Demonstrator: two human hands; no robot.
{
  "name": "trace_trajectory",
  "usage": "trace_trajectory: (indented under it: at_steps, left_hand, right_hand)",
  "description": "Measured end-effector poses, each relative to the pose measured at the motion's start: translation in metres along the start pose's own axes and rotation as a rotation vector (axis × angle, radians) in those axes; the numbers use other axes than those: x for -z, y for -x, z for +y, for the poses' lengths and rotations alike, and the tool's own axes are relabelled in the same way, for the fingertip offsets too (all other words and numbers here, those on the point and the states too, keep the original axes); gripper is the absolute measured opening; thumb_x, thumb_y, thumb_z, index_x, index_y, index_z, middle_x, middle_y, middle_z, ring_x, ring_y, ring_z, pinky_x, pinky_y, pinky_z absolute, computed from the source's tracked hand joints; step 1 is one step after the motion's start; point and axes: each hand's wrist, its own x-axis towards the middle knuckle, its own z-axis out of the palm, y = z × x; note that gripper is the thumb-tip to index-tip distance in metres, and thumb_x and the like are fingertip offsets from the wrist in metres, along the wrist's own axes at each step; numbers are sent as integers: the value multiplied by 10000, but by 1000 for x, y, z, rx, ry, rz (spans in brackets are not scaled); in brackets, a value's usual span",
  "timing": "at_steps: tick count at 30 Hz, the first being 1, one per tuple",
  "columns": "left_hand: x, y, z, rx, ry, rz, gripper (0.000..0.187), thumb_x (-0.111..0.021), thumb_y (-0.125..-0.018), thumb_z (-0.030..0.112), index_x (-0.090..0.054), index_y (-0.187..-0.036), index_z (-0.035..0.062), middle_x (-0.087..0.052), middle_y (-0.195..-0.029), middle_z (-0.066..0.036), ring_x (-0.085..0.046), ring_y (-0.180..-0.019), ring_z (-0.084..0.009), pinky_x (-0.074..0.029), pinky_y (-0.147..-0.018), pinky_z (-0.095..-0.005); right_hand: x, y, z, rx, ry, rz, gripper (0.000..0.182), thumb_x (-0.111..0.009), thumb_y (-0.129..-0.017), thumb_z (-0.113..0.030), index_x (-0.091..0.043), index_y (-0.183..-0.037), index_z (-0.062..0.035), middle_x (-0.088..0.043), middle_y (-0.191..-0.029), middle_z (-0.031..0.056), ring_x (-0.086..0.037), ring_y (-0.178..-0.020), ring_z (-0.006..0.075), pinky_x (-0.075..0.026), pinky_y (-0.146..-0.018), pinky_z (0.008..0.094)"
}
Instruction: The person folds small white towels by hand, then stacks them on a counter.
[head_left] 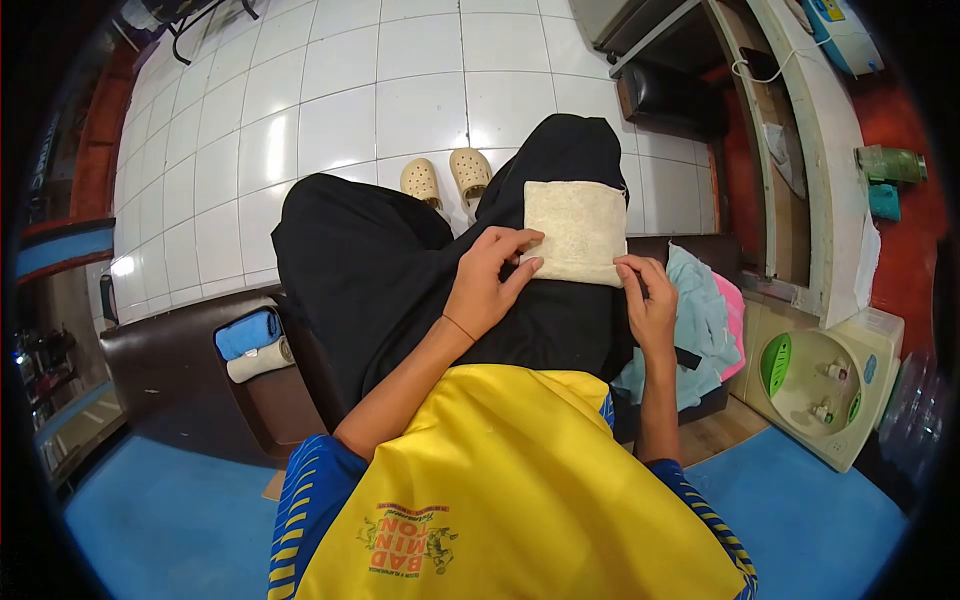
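A cream cloth [575,232], folded into a near square, lies flat on my right thigh over black trousers [390,260]. My left hand [495,268] is at its left edge, thumb and forefinger closed on the lower left side. At the lower right corner, my right hand [648,295] pinches the cloth between thumb and fingertips. The cloth looks like a small towel.
On the brown bench to my left, a tray [280,400] holds a rolled blue cloth [248,335] and a rolled cream cloth [262,360]. Light blue and pink cloths [690,320] lie at my right. A water dispenser [825,385] stands further right.
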Motion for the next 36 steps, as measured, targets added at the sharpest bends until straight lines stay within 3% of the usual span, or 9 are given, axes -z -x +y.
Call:
trace_trajectory:
  at_steps: [2,4,5,8,13,18,21,24,36]
  left_hand:
    - [-2,0,2,-61,-48,31,337,-711,-811,5,-662,-1139,63,-621,-1017,-80,-614,-837,-218,-501,-712,-292]
    - [0,0,7,-444,-401,-4,375,-681,-752,-30,-658,-1114,65,-613,-1047,-77,-597,-917,-250,-491,-791,-327]
    - [-1,2,14,-477,-442,-47,386,-650,-719,-23,-665,-1093,70,-615,-1048,-72,-587,-979,-271,-477,-852,-356]
    - [-4,2,11,-551,-449,-140,381,-657,-726,1,-655,-1104,53,-618,-1077,-70,-598,-1009,-263,-492,-858,-354]
    - [-7,6,16,-489,-434,-164,415,-695,-718,14,-643,-1128,53,-614,-1098,-77,-599,-997,-265,-504,-872,-347]
    - [-16,1,7,-517,-509,-126,370,-706,-742,37,-639,-1105,58,-612,-1082,-70,-601,-981,-244,-504,-848,-341]
    - [-21,-3,3,-566,-559,-86,260,-602,-799,113,-627,-1055,79,-593,-1024,-28,-587,-974,-192,-469,-773,-311]
    - [-20,-6,1,-545,-547,-104,300,-701,-766,92,-632,-1058,75,-614,-1046,-40,-599,-945,-217,-474,-768,-332]
    - [-21,-30,-19,-442,-425,-120,141,-630,-866,60,-637,-1006,73,-623,-951,-88,-603,-882,-289,-479,-743,-389]
  right_hand:
    - [-6,4,-3,-36,-21,27,99,-647,-909,-44,-676,-993,-2,-633,-859,95,-605,-807,205,-486,-720,300]
    - [-15,7,-9,11,112,190,98,-642,-910,-17,-679,-1001,-6,-634,-890,94,-611,-842,196,-499,-735,309]
    - [-17,8,-16,-19,74,218,139,-655,-831,49,-674,-956,-9,-612,-902,126,-610,-896,302,-496,-775,372]
    - [-18,8,-18,209,136,159,196,-645,-767,90,-673,-930,-15,-614,-899,122,-612,-904,311,-495,-781,379]
    - [-9,4,-23,244,129,69,250,-625,-722,119,-674,-919,-27,-638,-944,106,-618,-924,306,-479,-795,376]
    - [0,0,-31,285,122,-34,249,-735,-731,50,-660,-961,-5,-632,-979,117,-603,-925,304,-487,-810,378]
    - [-2,-1,-29,260,158,-63,300,-797,-709,-18,-665,-979,-15,-613,-989,109,-586,-937,299,-482,-809,384]
    - [-2,-5,-28,275,185,-79,310,-808,-709,-49,-672,-986,-24,-596,-969,102,-574,-929,300,-478,-803,385]
    - [-7,-29,-6,329,205,-105,181,-729,-833,-122,-675,-988,-45,-611,-941,101,-576,-893,296,-455,-795,379]
